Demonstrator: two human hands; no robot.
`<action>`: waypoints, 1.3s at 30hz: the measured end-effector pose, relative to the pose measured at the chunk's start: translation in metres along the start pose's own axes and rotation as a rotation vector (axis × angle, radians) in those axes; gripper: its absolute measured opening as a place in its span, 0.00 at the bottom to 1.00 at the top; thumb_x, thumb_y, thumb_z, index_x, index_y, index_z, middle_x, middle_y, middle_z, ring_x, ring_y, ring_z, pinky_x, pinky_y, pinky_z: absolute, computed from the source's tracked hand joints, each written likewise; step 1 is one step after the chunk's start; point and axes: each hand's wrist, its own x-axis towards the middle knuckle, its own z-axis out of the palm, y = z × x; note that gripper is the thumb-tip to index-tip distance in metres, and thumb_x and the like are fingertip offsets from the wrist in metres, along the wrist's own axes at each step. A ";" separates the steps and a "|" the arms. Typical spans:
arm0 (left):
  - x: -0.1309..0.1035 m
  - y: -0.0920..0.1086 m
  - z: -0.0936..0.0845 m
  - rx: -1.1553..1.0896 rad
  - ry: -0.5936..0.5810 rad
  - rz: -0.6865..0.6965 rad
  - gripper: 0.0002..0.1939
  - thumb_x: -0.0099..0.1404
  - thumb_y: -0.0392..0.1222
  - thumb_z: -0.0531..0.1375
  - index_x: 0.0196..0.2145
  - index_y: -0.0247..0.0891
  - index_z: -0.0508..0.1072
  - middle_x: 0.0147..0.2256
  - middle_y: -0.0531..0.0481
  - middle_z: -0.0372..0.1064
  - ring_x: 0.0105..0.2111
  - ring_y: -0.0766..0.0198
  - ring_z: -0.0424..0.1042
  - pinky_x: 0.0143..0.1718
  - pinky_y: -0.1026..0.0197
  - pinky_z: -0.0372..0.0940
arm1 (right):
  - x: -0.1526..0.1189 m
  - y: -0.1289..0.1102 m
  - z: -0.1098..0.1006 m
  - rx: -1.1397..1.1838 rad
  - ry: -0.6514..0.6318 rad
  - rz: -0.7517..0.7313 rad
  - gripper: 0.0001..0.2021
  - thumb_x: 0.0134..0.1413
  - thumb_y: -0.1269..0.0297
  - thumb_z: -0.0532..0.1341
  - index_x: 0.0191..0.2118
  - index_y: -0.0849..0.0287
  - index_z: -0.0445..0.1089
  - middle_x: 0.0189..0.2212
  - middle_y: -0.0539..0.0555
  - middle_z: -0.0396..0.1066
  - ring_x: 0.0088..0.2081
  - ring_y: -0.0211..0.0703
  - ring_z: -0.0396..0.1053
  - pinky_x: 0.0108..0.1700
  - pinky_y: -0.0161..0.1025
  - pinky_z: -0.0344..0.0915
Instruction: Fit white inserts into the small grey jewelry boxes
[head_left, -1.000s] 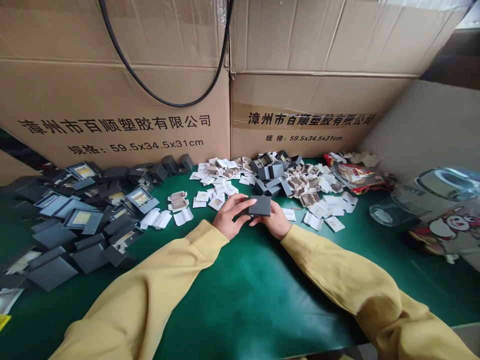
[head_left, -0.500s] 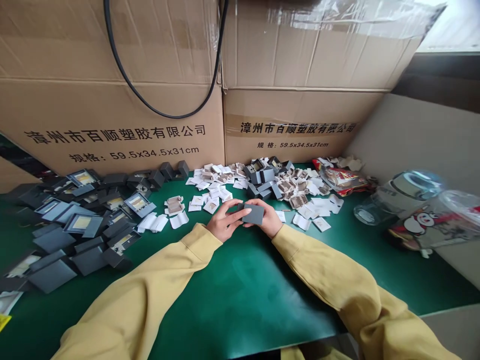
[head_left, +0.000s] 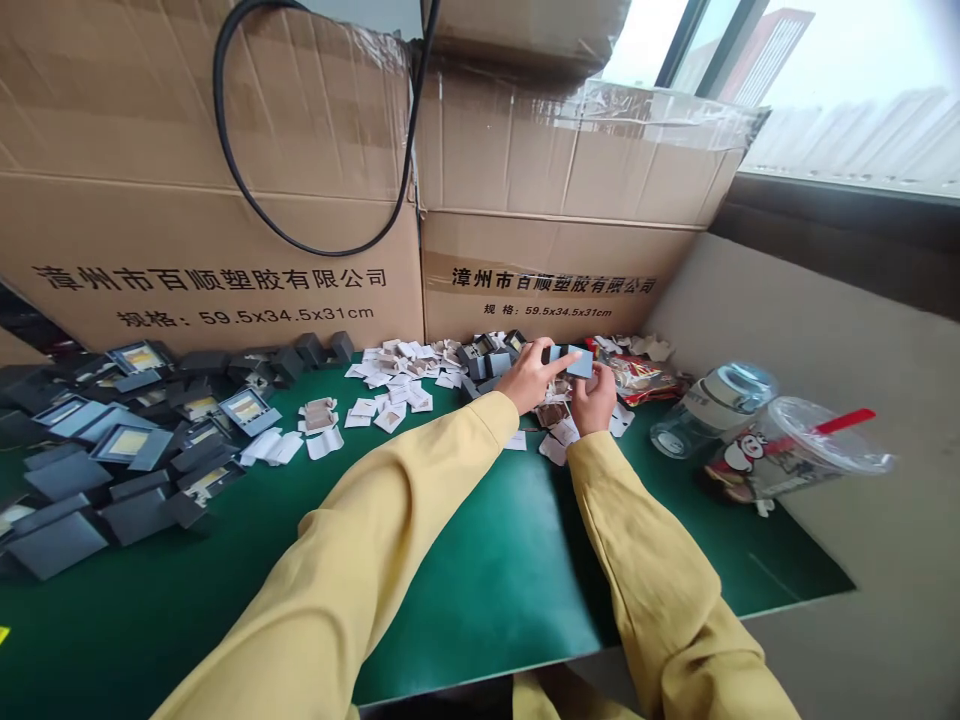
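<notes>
A small grey box [head_left: 580, 362] is raised above the far part of the green table, one face catching the light. My left hand [head_left: 529, 376] grips it from the left, index finger stretched along its face. From below and the right, the fingers of my right hand [head_left: 595, 400] close on its edge. Behind my hands sits a cluster of similar grey boxes [head_left: 480, 365], partly hidden by my left hand. Loose white card inserts [head_left: 551, 447] lie on the table under and beside the hands. Whether the held box has its lid raised is hard to see.
A large pile of dark grey boxes [head_left: 139, 495] covers the left side, some open. White card pieces [head_left: 390, 400] lie mid-table. Cardboard cartons [head_left: 247, 230] wall the back, a black cable [head_left: 225, 130] hanging before them. Right: snack packet [head_left: 641, 380], clear bottle [head_left: 705, 410], plastic cup [head_left: 795, 450].
Both hands have moved to the right and farther out over the table with the grey box, now raised near the snack packet. The view has turned right and up, showing more window.
</notes>
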 end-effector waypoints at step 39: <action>-0.241 -0.089 -0.201 0.696 0.108 -0.869 0.22 0.61 0.34 0.45 0.50 0.34 0.67 0.40 0.36 0.64 0.44 0.49 0.62 0.45 0.50 0.58 | -0.102 -0.081 0.045 0.019 -0.715 -0.248 0.21 0.54 0.52 0.49 0.16 0.57 0.54 0.14 0.48 0.57 0.20 0.36 0.58 0.25 0.33 0.51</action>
